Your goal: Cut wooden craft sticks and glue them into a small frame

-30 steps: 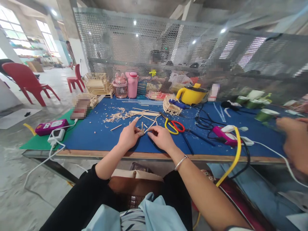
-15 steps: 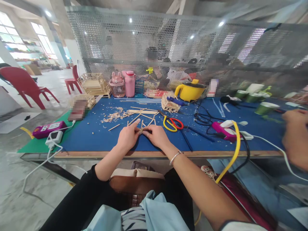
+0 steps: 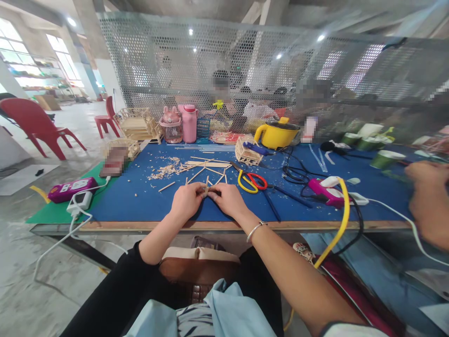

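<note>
A small frame of thin wooden sticks (image 3: 215, 171) stands on the blue table mat in front of me, several of its sticks pointing up. My left hand (image 3: 188, 199) is closed on its near corner, thumb and fingers pinched. From the other side my right hand (image 3: 228, 199) pinches the same corner, and the fingertips of both hands almost meet there. The lower part of the frame is hidden behind my hands. Just beyond it lie loose wooden sticks (image 3: 210, 164) and a heap of wood scraps (image 3: 164, 169). Scissors (image 3: 253, 181) with yellow and red handles rest right of my right hand.
A purple power strip (image 3: 326, 192) with cables lies at the right, near another person's hand (image 3: 430, 187). A yellow pot (image 3: 280, 133), a small wooden crate (image 3: 248, 150) and pink bottles (image 3: 189, 124) line the back, before a perforated metal screen (image 3: 196, 61). A phone (image 3: 114, 161) lies left.
My left thumb, raised half a second ago, is now lowered against the frame's near corner. Both hands otherwise stay in the same place.
</note>
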Demonstrator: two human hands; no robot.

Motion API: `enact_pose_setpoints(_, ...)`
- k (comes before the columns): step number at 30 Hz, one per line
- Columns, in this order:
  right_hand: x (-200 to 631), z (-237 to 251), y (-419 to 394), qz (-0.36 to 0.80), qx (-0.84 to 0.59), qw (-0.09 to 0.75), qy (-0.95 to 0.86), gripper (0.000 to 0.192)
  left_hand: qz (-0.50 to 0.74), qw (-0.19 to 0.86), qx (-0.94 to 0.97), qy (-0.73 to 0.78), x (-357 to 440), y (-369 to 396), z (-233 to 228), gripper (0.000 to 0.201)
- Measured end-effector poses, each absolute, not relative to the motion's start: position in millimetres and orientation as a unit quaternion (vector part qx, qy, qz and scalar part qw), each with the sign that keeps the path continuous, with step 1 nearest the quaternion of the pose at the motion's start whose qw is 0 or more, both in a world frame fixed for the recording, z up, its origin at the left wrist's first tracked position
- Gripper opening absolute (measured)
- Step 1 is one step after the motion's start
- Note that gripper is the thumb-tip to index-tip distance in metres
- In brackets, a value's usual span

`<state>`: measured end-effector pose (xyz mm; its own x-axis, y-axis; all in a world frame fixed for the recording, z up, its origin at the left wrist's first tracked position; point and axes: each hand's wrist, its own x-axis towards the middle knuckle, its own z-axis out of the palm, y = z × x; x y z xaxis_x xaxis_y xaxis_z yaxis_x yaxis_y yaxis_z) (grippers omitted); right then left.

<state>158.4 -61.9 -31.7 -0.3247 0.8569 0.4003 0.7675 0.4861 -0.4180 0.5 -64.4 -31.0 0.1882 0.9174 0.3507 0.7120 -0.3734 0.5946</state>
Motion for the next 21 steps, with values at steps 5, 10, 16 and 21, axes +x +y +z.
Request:
enact_pose_setpoints(5,203.1,-7.4,-72.1,0.006,-0.565,0.351,-0.746,0.026,0.338,0.162,0.751,0.544,0.5,-63.7,-32.6,0.022)
enact_pose_setpoints(10,298.1,14.4,-84.1,-0.044,-0.78,0.077,-0.619,0.068,0.344,0.169,0.747,0.543,0.5,-63.6,-33.5,0.021)
enact_pose_setpoints(16,323.2,3.7,-106.7,0.038,-0.775,-0.015,-0.631,0.098,0.34,0.173,0.747,0.545,0.1,-65.4,-31.2,0.022)
enact_pose_setpoints(21,314.4,4.9,-110.3,-0.004,-0.782,-0.025,-0.623,0.079,0.324,0.177,0.743,0.559,0.3,-66.0,-29.1,0.02)
